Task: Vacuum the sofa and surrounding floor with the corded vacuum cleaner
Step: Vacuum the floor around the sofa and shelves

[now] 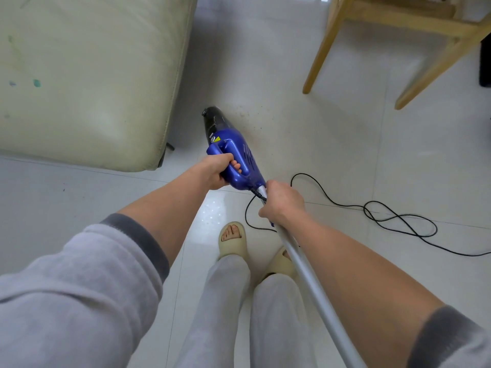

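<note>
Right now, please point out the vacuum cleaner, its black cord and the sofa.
vacuum cleaner (240,152): head view, on its blue body.
black cord (398,221): head view, on the loops lying on the floor.
sofa (87,83): head view, on the cream cushion.

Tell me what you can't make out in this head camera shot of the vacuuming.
- Vacuum cleaner nozzle mouth: head view, hidden behind its own dark dust cup.
- Silver tube: runs off the bottom edge, far end unseen.
- Cord: leaves the right edge, plug unseen.
- Wooden chair: cut by the top edge, only legs and rails show.
- Sofa: cut by the top and left edges.
- Yellow label on the blue body: too small to read.
</note>
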A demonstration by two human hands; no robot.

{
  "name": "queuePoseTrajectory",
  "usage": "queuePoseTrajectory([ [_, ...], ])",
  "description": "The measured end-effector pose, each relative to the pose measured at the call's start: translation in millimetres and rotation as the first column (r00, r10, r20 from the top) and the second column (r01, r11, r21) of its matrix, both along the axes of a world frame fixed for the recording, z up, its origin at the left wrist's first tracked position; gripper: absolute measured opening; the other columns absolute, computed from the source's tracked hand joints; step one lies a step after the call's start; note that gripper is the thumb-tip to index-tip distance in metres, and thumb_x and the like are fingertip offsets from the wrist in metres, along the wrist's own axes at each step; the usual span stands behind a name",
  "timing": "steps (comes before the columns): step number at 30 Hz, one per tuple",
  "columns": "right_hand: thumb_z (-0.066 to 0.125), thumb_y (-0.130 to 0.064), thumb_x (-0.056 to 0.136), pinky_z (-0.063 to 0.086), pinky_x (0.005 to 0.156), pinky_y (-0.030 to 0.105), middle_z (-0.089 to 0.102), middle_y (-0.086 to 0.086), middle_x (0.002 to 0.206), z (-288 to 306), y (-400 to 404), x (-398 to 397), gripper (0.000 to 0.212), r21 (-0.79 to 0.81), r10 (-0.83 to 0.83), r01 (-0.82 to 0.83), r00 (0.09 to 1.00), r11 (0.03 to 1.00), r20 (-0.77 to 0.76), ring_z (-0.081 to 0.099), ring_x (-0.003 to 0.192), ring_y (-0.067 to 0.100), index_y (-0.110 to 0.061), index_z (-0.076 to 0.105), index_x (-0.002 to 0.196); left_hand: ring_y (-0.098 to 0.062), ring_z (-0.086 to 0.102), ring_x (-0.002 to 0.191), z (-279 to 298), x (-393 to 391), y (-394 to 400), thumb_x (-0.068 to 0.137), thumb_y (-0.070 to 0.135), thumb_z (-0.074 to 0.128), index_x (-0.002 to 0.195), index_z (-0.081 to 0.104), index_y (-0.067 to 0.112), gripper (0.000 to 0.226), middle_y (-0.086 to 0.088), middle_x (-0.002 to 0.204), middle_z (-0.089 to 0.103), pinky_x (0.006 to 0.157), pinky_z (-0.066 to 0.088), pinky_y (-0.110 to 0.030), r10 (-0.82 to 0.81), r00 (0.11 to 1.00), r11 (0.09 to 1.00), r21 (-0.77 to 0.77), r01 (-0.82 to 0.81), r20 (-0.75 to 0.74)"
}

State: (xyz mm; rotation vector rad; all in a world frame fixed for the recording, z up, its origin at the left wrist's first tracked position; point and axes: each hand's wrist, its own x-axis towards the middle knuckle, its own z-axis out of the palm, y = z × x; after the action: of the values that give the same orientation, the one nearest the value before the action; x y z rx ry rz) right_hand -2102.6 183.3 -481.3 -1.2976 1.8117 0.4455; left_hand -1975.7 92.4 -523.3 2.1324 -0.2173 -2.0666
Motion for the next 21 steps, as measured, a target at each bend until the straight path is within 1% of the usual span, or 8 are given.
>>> queuePoseTrajectory([
  [5,0.061,-0.009,0.080,0.037,0.065,0.028,0.054,0.001,0.090,-4,10,-16,0.025,-0.012,-0.023,0.023,1.000,1.000,0.003,0.050,0.081,0.024,-0.019,0.043,0.093,-0.011,0.054,0.063,-4,-18,6,0.097,0.008,0.049,0.087,0.055,0.006,0.012,-0.004,0.073,0.056,0.066,0.052,-0.023,-0.014,1.000,1.000,0.009,0.014,-0.010],
  [9,0.061,-0.010,0.081,0.039,0.066,0.028,0.059,0.002,0.096,-5,15,-27,0.024,-0.021,-0.031,0.031,1.000,0.999,-0.001,0.050,0.082,0.024,-0.020,0.045,0.095,-0.011,0.054,0.062,-7,-31,10,0.097,0.008,0.049,0.087,0.055,0.007,0.012,-0.003,0.072,0.056,0.068,0.052,-0.023,-0.035,0.999,0.999,0.002,0.035,-0.002],
  [13,0.061,-0.010,0.081,0.039,0.066,0.028,0.061,0.004,0.101,-5,19,-38,0.027,-0.025,-0.036,0.036,0.999,0.999,-0.013,0.051,0.084,0.024,-0.017,0.052,0.106,-0.011,0.054,0.060,-9,-44,12,0.097,0.009,0.048,0.086,0.055,0.007,0.013,-0.003,0.070,0.055,0.068,0.052,-0.023,-0.056,0.998,0.998,0.001,0.056,0.006],
  [17,0.062,-0.011,0.081,0.039,0.067,0.028,0.062,0.005,0.104,-6,25,-47,0.030,-0.024,-0.060,0.060,0.998,0.998,-0.016,0.056,0.091,0.026,-0.016,0.052,0.109,-0.011,0.054,0.061,-11,-57,14,0.097,0.009,0.049,0.085,0.055,0.007,0.014,-0.003,0.071,0.056,0.067,0.052,-0.022,-0.081,0.997,0.997,0.003,0.081,0.015],
  [21,0.063,-0.011,0.081,0.038,0.067,0.028,0.062,0.006,0.105,-7,31,-58,0.033,-0.030,-0.101,0.101,0.995,0.994,-0.022,0.059,0.097,0.027,-0.013,0.053,0.111,-0.011,0.053,0.058,-12,-70,16,0.097,0.008,0.048,0.086,0.055,0.007,0.013,-0.003,0.069,0.055,0.062,0.052,-0.022,-0.112,0.994,0.994,0.001,0.112,0.009],
])
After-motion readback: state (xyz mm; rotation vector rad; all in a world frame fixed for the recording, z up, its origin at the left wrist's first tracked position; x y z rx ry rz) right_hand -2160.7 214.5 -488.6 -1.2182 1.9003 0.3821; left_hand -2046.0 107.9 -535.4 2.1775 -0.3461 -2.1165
